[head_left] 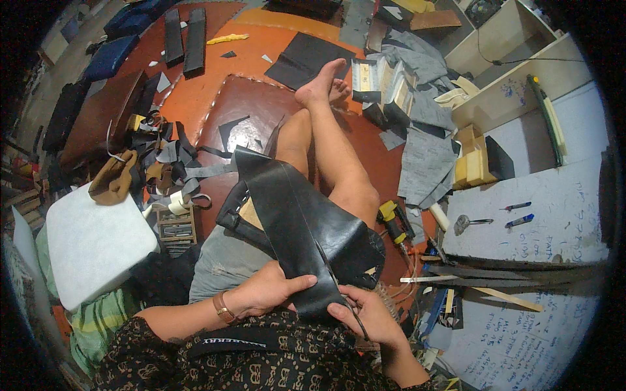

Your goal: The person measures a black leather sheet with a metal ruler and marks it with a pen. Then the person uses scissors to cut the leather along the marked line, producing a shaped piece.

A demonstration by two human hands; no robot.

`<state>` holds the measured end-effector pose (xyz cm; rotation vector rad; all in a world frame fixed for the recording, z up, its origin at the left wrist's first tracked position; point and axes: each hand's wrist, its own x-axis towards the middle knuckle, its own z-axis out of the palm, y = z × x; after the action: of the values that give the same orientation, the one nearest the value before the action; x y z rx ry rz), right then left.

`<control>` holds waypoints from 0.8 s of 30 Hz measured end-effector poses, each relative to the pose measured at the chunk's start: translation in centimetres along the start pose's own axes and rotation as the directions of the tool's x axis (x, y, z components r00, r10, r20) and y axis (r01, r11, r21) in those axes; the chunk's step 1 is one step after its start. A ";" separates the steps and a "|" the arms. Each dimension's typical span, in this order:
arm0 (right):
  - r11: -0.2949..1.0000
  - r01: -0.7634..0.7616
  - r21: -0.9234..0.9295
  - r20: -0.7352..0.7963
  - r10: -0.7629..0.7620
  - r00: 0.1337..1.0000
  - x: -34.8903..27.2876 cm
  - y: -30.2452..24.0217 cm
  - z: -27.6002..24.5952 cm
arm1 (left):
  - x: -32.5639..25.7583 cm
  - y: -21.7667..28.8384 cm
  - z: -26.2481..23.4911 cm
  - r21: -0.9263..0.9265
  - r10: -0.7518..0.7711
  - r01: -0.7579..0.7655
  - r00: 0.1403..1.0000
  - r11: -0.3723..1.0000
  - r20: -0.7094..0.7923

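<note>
A long strip of black leather-like sheet (277, 208) lies slantwise over my lap. My left hand (267, 290) pinches its near end, with the thumb on top and the fingers underneath. In my right hand (370, 314) is a pair of scissors (326, 260); their dark blades point away from me along the strip's right edge. The right thumb and fingers are closed round the handles, close to the sheet's near edge. Under the strip rests a black-covered piece (238, 225) with a tan panel showing, partly hidden.
A white padded slab (94, 244) and a compartmented wooden tray (177, 231) are at left. A yellow-and-black tool (394, 221) lies right of my legs. Pens (520, 220) lie on the white board (482, 241) at right. Black offcuts (233, 129) litter the reddish-brown mat (215, 107).
</note>
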<state>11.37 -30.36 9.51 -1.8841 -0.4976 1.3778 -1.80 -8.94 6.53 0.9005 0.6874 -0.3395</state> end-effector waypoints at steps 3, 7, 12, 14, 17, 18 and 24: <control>0.999 -0.004 0.049 0.000 0.004 1.000 -0.2 -0.7 0.3 | 0.1 -0.1 0.0 -0.013 -0.009 0.009 1.000 1.000 -0.001; 0.995 -0.029 0.096 0.022 0.027 0.999 -0.5 -1.5 0.3 | 0.0 0.1 0.1 -0.003 0.001 -0.001 1.000 1.000 0.001; 0.992 -0.040 0.119 0.038 0.035 0.999 -0.7 -1.8 0.5 | 0.6 -0.8 0.0 -0.019 0.044 -0.044 0.999 0.999 -0.002; 0.998 -0.051 0.031 0.053 0.049 0.997 -0.8 -3.0 0.2 | 0.7 -1.3 -0.3 -0.033 0.027 -0.027 1.000 0.999 0.001; 0.992 -0.012 0.127 -0.012 0.013 1.000 -1.1 -3.1 0.8 | 0.4 -0.1 -0.2 -0.008 -0.047 0.048 0.999 0.999 0.012; 0.997 0.008 0.080 -0.014 -0.006 1.000 -1.1 -2.9 0.7 | 0.6 -0.5 -0.3 -0.014 -0.041 0.041 0.999 0.999 0.007; 0.999 0.037 -0.034 0.013 -0.037 0.999 -1.0 -2.8 0.1 | 2.2 -0.3 -0.8 -0.222 0.045 -0.070 0.992 0.973 -0.116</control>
<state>11.20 -29.17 12.21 -1.8856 -0.5627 1.3651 -0.64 -8.46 4.56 0.7242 0.7832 -0.1564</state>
